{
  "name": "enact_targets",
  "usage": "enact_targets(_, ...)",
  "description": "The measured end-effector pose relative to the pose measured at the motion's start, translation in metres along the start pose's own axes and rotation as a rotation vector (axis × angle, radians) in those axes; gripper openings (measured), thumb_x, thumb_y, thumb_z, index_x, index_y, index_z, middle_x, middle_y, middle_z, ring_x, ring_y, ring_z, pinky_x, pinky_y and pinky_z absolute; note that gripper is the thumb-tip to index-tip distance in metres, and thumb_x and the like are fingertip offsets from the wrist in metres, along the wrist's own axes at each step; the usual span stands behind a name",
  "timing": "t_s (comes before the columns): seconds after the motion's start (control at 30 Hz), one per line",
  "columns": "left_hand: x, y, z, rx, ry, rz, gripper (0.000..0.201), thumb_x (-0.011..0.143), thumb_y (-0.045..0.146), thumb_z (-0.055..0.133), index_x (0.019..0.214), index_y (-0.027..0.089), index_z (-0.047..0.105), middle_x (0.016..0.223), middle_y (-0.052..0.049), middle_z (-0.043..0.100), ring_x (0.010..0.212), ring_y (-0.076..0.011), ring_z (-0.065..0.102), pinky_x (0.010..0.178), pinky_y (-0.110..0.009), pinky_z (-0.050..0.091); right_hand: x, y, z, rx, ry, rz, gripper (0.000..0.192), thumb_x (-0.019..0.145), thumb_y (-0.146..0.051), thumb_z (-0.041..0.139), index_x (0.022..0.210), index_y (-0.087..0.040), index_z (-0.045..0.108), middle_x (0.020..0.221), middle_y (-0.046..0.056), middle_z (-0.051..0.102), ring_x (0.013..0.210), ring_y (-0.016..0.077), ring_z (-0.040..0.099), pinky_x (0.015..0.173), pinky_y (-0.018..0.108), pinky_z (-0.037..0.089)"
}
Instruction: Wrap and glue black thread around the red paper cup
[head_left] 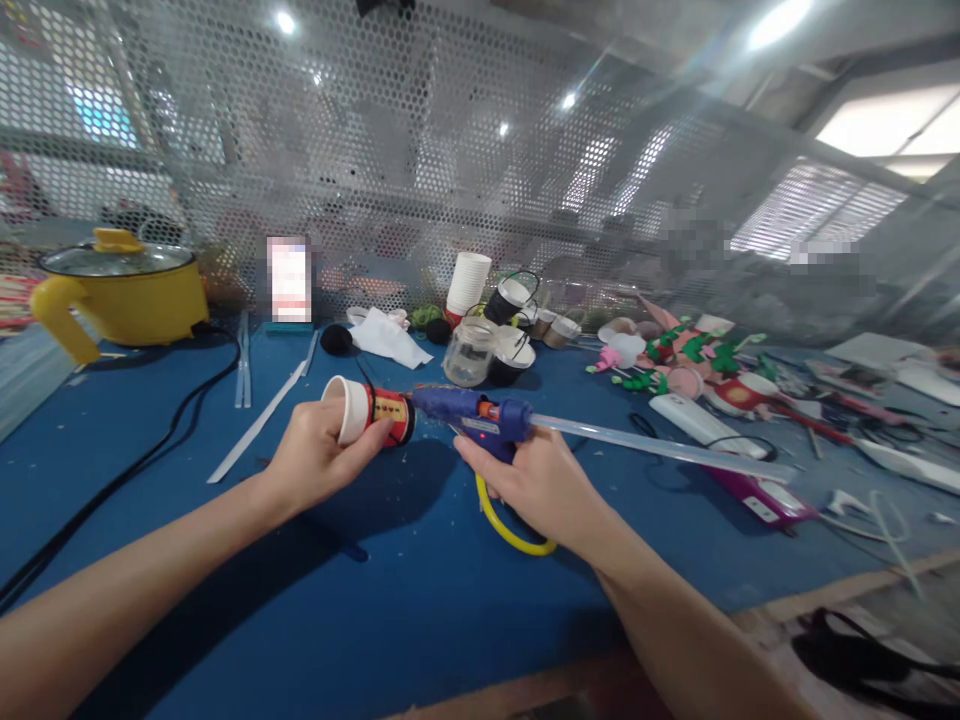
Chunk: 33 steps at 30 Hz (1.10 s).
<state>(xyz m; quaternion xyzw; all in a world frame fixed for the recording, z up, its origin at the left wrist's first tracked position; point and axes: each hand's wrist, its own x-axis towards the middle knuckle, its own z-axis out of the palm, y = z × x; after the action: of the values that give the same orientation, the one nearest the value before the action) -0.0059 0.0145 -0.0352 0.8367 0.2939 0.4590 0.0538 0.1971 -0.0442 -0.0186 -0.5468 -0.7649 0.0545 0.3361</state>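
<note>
Head view, centre of the frame: my left hand (319, 455) grips a small paper cup (369, 411) lying on its side, white rim toward the left edge, red-and-gold base toward the right. My right hand (529, 480) is wrapped around the handle of a blue glue gun (480, 415), whose nozzle points left and meets the cup's base, or very nearly; I cannot tell whether they touch. A clear glue stick (660, 450) juts from the back of the gun toward the right of the frame, and a yellow cord (510, 530) loops beneath my right wrist. Both hands hover over a blue tabletop (390, 610) speckled with bits of dried glue.

Upper left, a yellow electric pot (120, 290) with a glass lid sits by the perforated metal screen (420, 150), its black cable (150, 440) trailing toward the lower left. Spare clear sticks (259, 420) lie left of the cup. Just above centre stand a stack of white cups (469, 283), a glass jar (469, 352) and black-and-white cups (512, 357). At the right, pink, green and red craft pieces (690, 360) crowd the table.
</note>
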Motion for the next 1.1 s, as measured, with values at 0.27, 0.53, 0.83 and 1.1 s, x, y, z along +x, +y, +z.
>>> enact_targets(0.27, 0.0003, -0.0004, -0.0005, -0.022, -0.014, -0.075, 0.031, 0.073, 0.023, 0.053, 0.045, 0.016, 0.04, 0.042, 0.005, 0.034, 0.042, -0.0063, 0.03, 0.039, -0.02, 0.025, 0.0, -0.0028, -0.0021, -0.03, -0.006, 0.026, 0.018, 0.077, -0.029, 0.05, 0.065, -0.017, 0.057, 0.043, 0.0, 0.053, 0.046, 0.0164, 0.054, 0.045, 0.025, 0.04)
enact_targets(0.53, 0.0009, 0.0023, -0.0011, -0.076, 0.01, -0.243, 0.037, 0.073, 0.028, 0.052, 0.043, 0.016, 0.034, 0.043, 0.005, 0.028, 0.041, -0.0054, 0.027, 0.036, -0.019, 0.02, 0.0004, -0.0034, -0.0039, -0.179, -0.05, -0.052, 0.024, 0.078, -0.029, 0.045, 0.08, -0.013, 0.063, 0.06, 0.007, 0.062, 0.058, 0.0207, 0.059, 0.054, 0.031, 0.045)
enact_targets(0.83, 0.0026, 0.001, 0.0009, -0.079, 0.029, -0.296, 0.036, 0.072, 0.029, 0.053, 0.043, 0.016, 0.035, 0.044, 0.005, 0.029, 0.042, -0.0059, 0.027, 0.037, -0.02, 0.021, -0.002, -0.0058, -0.0034, -0.197, -0.013, -0.063, 0.026, 0.078, -0.03, 0.043, 0.078, -0.014, 0.063, 0.063, 0.008, 0.063, 0.061, 0.0216, 0.06, 0.056, 0.033, 0.046)
enact_targets(1.1, 0.0025, 0.0053, 0.0005, -0.1, -0.005, -0.339, 0.032, 0.073, 0.031, 0.052, 0.046, 0.015, 0.042, 0.045, 0.004, 0.033, 0.044, -0.0067, 0.031, 0.038, -0.02, 0.024, 0.0009, 0.0002, -0.0084, -0.367, -0.067, -0.267, 0.033, 0.082, -0.027, 0.035, 0.082, -0.013, 0.065, 0.052, 0.006, 0.057, 0.052, 0.0179, 0.055, 0.051, 0.029, 0.044)
